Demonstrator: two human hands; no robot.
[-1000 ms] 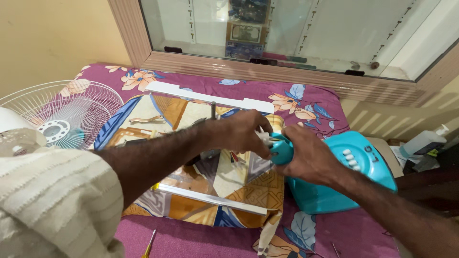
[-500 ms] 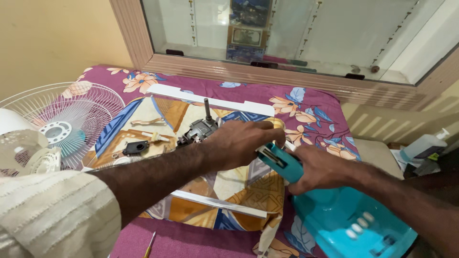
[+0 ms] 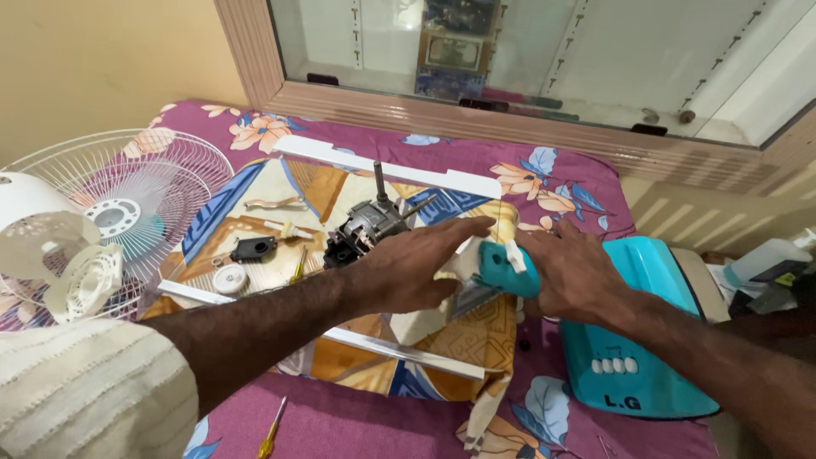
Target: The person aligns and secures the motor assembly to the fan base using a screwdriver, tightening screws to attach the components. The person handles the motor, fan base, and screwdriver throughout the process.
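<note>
My right hand (image 3: 582, 274) grips the teal neck (image 3: 500, 269) of a teal fan base (image 3: 633, 348), which lies at the right of the purple floral cloth. A white tab sticks up from the neck. My left hand (image 3: 418, 265) lies flat beside the neck with its fingers stretched out. Its palm rests on a pale piece (image 3: 450, 270) that is mostly hidden under it. A grey fan motor (image 3: 367, 228) with its shaft up stands just beyond my left wrist.
A white fan grille (image 3: 127, 200) and a white fan housing (image 3: 47, 246) lie at the left. A black part (image 3: 252, 248), a white cap (image 3: 229, 278) and a yellow screwdriver (image 3: 297, 268) rest on the patterned sheet (image 3: 255, 183). Another screwdriver (image 3: 272, 435) lies near the front.
The teal base swung down and to the right, then came level again at the right. My left hand went from gripping the neck to lying flat. The motor came into view.
</note>
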